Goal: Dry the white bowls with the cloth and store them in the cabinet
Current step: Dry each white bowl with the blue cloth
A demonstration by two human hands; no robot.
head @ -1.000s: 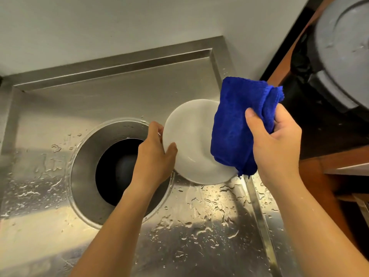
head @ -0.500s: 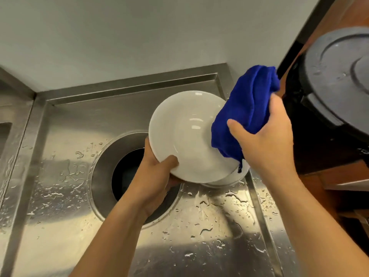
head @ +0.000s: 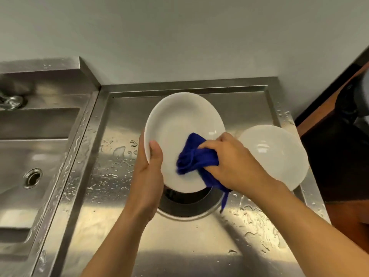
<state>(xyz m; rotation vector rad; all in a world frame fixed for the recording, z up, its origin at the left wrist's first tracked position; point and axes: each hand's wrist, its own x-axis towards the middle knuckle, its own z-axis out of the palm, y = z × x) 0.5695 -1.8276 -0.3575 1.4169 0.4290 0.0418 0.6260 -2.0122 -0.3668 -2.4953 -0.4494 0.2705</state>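
My left hand grips the left rim of a white bowl, thumb over the edge, holding it tilted with its inside facing me above the round hole in the counter. My right hand clutches a bunched blue cloth and presses it into the bowl's lower inside. A second white bowl rests on the wet steel counter to the right, partly behind my right wrist.
The wet stainless counter has a round opening under the held bowl. A sink basin with a drain lies at left, a tap base behind it. A dark bin stands past the counter's right edge.
The cloth has come down from the bowl's right rim into its inside. The bowl now faces me more. The view shifted, bringing the second bowl and the sink into sight.
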